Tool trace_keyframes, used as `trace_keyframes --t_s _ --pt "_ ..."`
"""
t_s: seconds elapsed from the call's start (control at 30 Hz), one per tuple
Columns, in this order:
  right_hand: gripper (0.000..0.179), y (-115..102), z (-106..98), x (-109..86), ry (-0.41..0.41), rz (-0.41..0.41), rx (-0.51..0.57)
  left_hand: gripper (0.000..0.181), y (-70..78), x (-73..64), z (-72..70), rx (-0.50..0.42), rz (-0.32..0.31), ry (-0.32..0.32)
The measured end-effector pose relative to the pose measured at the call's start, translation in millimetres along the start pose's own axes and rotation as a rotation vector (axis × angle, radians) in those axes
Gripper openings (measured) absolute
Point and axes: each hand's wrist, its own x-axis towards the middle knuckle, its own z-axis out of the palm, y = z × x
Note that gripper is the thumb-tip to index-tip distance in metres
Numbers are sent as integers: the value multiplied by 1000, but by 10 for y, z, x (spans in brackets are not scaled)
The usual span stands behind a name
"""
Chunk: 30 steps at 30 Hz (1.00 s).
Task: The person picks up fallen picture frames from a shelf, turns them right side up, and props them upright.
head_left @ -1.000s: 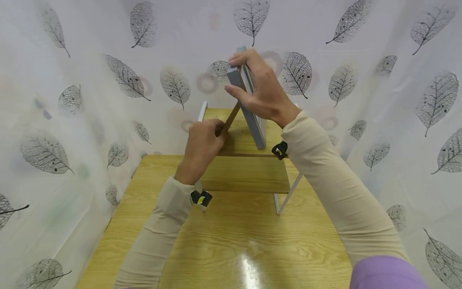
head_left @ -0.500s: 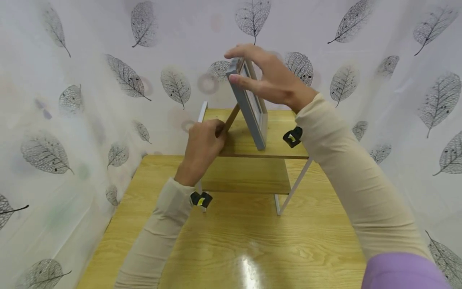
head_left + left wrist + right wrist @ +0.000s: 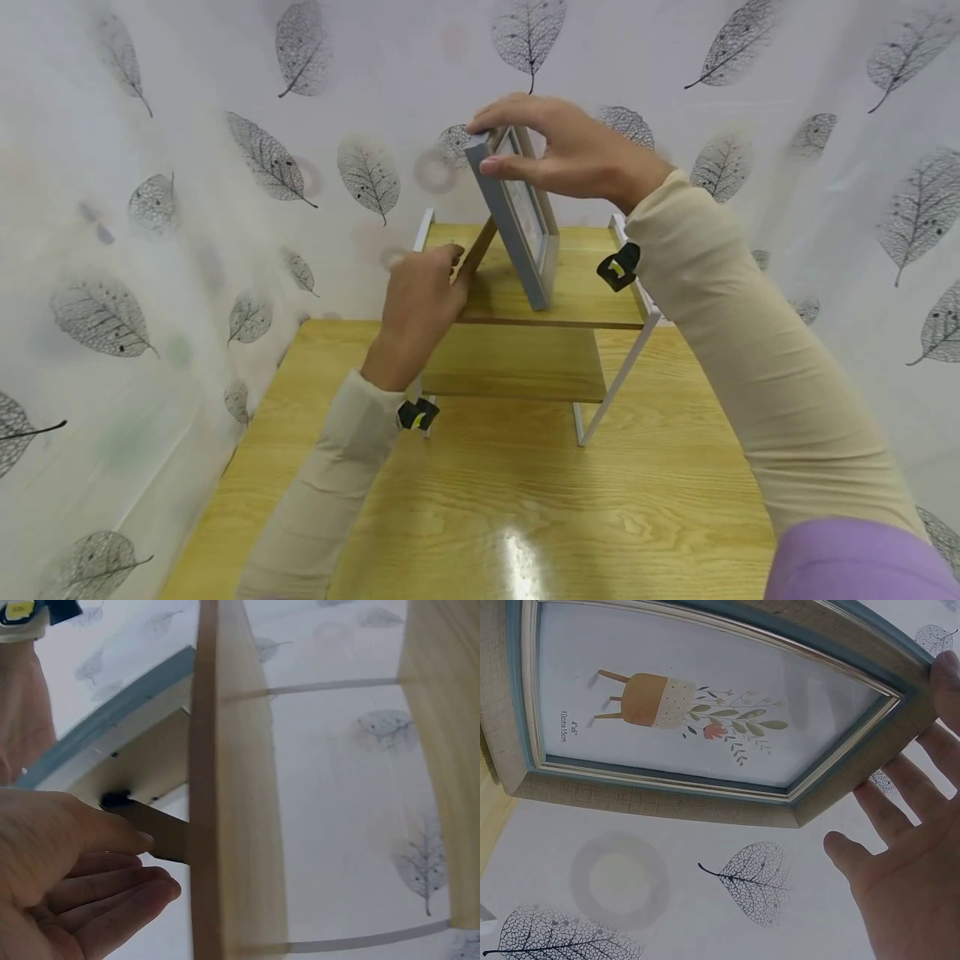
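A photo frame (image 3: 512, 221) with a grey-blue edge stands tilted back on the upper board of a small two-tier shelf (image 3: 577, 315), propped by its brown back leg (image 3: 161, 831). Its front, seen from the right wrist, has a beige border (image 3: 660, 802) around a printed picture of a plant in a pot (image 3: 705, 712). My right hand (image 3: 573, 150) reaches over the top end, fingertips at its edge and thumb apart from the border. At the leg's lower part is my left hand (image 3: 422, 296), its thumb tip overlapping the leg and the other fingers loosely bent below.
White metal legs (image 3: 611, 383) carry the shelf, with a lower wooden board (image 3: 517, 367) under the upper one. All this stands on a wood-grain table (image 3: 480, 508). A white curtain (image 3: 187, 250) printed with leaves hangs behind and at both sides.
My right hand has loosened from the frame's top and shifted right, its thumb coming off the edge. The left hand's fingers have spread a little at the leg. The frame stays leaning.
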Motion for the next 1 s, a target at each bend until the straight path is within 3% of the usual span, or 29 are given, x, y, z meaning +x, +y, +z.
trace_keyframes --t_s 0.07,0.17,0.23,0.33,0.43,0.6,1.0 --pt "46 -8 5 1 7 -1 -15 16 45 -18 -34 -39 32 35" --pt "45 -15 9 2 21 -4 -29 16 135 -17 -64 -194 50 56" --pt "46 -21 13 0 25 2 -35 19 194 -9 -61 -310 42 43" --pt "47 -34 27 -3 30 18 -48 22 265 -8 -38 -387 6 19" --pt "48 -46 49 -2 41 27 -58 25 305 -15 8 -405 -21 9" --pt "49 -54 82 1 69 30 -69 29 338 -12 74 -392 -26 44" --pt "52 22 128 -35 161 5 -47 24 367 5 92 -363 -33 110"
